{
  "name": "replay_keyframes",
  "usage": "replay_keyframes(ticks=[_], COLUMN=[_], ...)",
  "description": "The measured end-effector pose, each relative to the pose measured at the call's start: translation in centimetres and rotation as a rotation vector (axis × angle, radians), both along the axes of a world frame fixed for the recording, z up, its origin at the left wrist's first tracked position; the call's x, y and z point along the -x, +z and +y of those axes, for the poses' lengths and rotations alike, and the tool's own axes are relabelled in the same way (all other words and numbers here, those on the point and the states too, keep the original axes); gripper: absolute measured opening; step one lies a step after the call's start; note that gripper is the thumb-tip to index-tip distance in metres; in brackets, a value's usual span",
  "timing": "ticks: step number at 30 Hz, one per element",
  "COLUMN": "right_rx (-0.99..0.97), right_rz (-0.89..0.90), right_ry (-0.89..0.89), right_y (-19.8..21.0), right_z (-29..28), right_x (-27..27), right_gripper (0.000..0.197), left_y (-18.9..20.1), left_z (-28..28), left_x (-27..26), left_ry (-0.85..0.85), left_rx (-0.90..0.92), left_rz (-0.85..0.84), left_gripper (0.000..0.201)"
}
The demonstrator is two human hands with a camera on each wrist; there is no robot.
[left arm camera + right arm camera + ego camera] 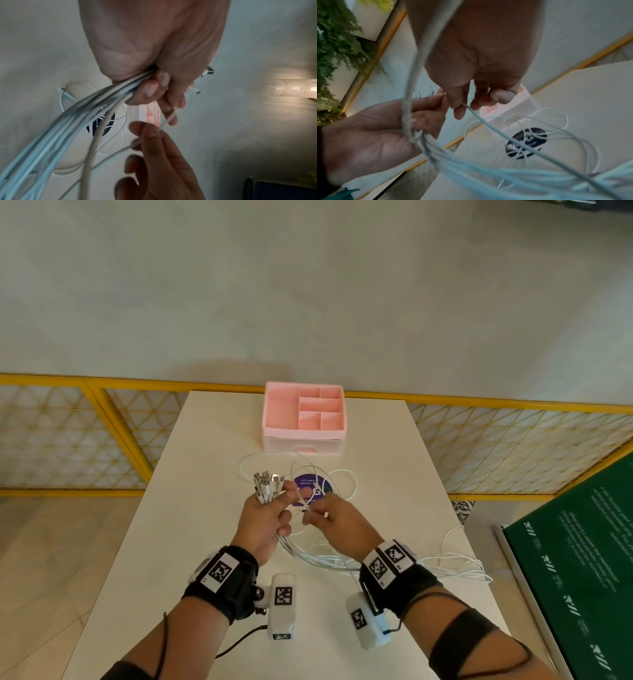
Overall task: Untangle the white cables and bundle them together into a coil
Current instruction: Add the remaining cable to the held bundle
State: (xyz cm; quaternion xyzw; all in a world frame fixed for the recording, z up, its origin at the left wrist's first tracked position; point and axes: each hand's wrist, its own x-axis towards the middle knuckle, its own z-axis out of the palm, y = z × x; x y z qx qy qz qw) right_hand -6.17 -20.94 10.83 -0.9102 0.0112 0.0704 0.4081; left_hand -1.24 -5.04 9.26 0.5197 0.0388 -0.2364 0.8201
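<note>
Fingers (274,501) of left hand (263,522) grip white cables (308,556); right hand (337,520) pinches one strand; pink organizer (303,419) compartments bare

A pink organiser box (303,414) sits at the far end of the white table (191,508), its compartments showing. A round purple sticker (305,489) lies nearer. Behind runs a yellow railing (102,405); a green board (582,577) stands right.
</note>
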Motion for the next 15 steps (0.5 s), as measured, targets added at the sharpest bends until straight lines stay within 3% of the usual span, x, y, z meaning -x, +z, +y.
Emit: replay_keyframes(ticks=[2,4,9,13,15], right_rx=[0.030,-0.022,-0.521,-0.726,-0.778], right_rz=[-0.041,-0.054,-0.136,-0.195,-0.235], right_ry=[-0.094,-0.307,-0.965,-1.229,-1.342], right_y=[0.3,0.3,0.5,0.6,0.0], right_z=[-2.3,-5.9,-17.6,-27.0,-30.5], right_x=[-0.1,-0.2,1.9,6.4,8.7], right_gripper=[0.022,0.020,0.016,0.011,0.019], left_y=[0.0,-0.2,-0.9,-1.6,-2.0], left_z=[0.2,0.6,1.5,1.6,1.6], left_x=[-0.1,-0.2,-0.5,-0.6,-0.7], left_ry=[0.028,0.056,0.141,0.214,0.253], left_rx=[0.003,0.018,0.027,0.062,0.090], left_rz=[0.021,0.041,0.096,0.162,0.198], left_gripper=[0.008,0.011,0.016,0.021,0.021])
